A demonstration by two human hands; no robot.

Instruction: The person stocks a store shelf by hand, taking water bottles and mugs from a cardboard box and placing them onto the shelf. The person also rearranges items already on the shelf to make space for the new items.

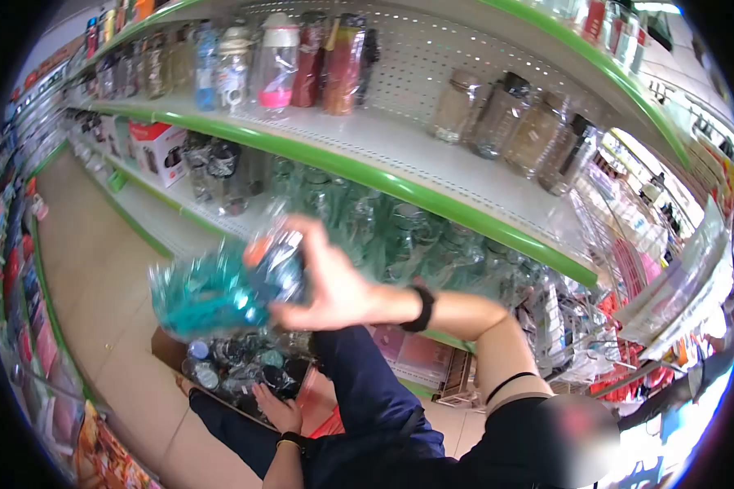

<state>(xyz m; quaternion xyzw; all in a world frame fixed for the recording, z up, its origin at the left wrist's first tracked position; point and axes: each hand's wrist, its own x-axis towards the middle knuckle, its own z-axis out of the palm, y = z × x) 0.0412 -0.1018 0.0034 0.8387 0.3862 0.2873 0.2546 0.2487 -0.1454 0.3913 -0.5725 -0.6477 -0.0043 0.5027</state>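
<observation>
My right hand [334, 277], blurred by motion, grips a wrapped teal bottle [204, 292] by its dark cap end. The bottle lies nearly sideways in the air, its teal body pointing left. Below it stands a cardboard box [170, 349] of bottles in clear plastic [245, 367]. At the box's right side rests my left hand [279, 409], fingers stretched out over the bottles, with nothing in its grasp.
A shelf [318, 134] with a green edge carries several bottles, among them a clear one with a pink base [277, 65]. Green-tinted wrapped bottles [408, 236] crowd the level below. Wire racks [579, 342] stand at right. Tiled floor [81, 269] runs along the left.
</observation>
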